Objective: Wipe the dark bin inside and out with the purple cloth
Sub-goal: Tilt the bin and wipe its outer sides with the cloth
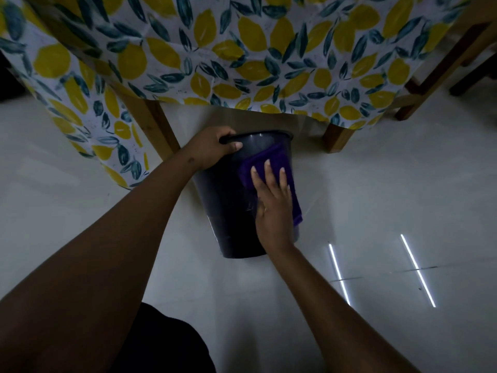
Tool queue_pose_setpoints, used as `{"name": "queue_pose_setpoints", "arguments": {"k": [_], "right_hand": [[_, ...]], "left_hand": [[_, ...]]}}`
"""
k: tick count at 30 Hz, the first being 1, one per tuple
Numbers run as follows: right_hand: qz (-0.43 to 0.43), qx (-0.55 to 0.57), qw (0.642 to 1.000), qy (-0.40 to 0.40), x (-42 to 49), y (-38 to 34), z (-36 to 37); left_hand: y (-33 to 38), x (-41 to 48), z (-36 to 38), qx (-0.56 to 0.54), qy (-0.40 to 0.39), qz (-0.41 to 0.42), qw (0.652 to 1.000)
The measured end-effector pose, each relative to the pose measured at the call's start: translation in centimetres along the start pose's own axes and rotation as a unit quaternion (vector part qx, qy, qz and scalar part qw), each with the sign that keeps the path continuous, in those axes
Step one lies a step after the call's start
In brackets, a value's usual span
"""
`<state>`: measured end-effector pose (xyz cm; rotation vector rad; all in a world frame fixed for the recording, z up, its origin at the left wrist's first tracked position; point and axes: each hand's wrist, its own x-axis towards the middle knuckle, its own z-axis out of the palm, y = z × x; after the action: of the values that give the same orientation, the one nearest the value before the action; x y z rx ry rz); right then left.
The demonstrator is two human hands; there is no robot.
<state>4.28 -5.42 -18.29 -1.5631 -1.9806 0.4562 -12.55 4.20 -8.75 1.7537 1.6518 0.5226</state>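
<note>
The scene is dim, and the dark bin (pixel 228 211) blends into its own shadow. Most of its inside is out of sight; only a grey sliver shows under the far rim. The left hand (pixel 212 149) grips that rim at its left side, thumb on the outside and fingers curled over the edge, their tips hidden. The right hand (pixel 271 208) lies flat with straight fingers on the purple cloth (pixel 266 160), pressing it against the bin's outer wall on the right side; the cloth's middle is covered by the palm.

The bin is on the pale floor (pixel 376 197) between 2 wooden legs (pixel 158 127), just under the hem of a lemon-print tablecloth (pixel 242 49). Open floor lies to the right and toward the person.

The bin is tilted, its long axis running away from the person, mouth toward the tablecloth, base nearest the person.
</note>
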Motion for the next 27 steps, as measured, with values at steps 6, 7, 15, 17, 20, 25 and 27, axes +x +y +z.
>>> {"name": "queue_pose_setpoints", "arguments": {"k": [6,7,15,17,20,25,27], "right_hand": [[-0.029,-0.107,0.994,-0.005,-7.8,0.6,3.0],[-0.03,-0.108,0.994,-0.001,-7.9,0.6,3.0],[0.066,0.09,0.993,0.032,0.9,0.3,-0.3],[0.077,0.104,0.991,0.033,0.7,0.5,-0.3],[0.016,-0.012,1.0,0.002,-4.3,0.6,0.8],[-0.078,-0.123,0.989,-0.035,-9.2,0.2,3.0],[-0.072,-0.111,0.991,-0.026,-7.0,-1.0,2.5]], "left_hand": [[0.8,0.2,0.7,0.067,-0.007,0.024,0.997],[1.0,0.1,0.9,0.08,-0.011,0.03,0.996],[0.3,-0.3,0.1,0.068,0.005,0.022,0.997],[-0.1,-0.4,0.1,0.058,0.012,0.019,0.998],[-0.5,-0.4,0.0,0.043,0.018,0.027,0.999],[-0.3,-0.3,-0.1,-0.007,-0.005,0.038,0.999],[-0.2,-0.5,-0.2,-0.015,-0.012,0.036,0.999]]}}
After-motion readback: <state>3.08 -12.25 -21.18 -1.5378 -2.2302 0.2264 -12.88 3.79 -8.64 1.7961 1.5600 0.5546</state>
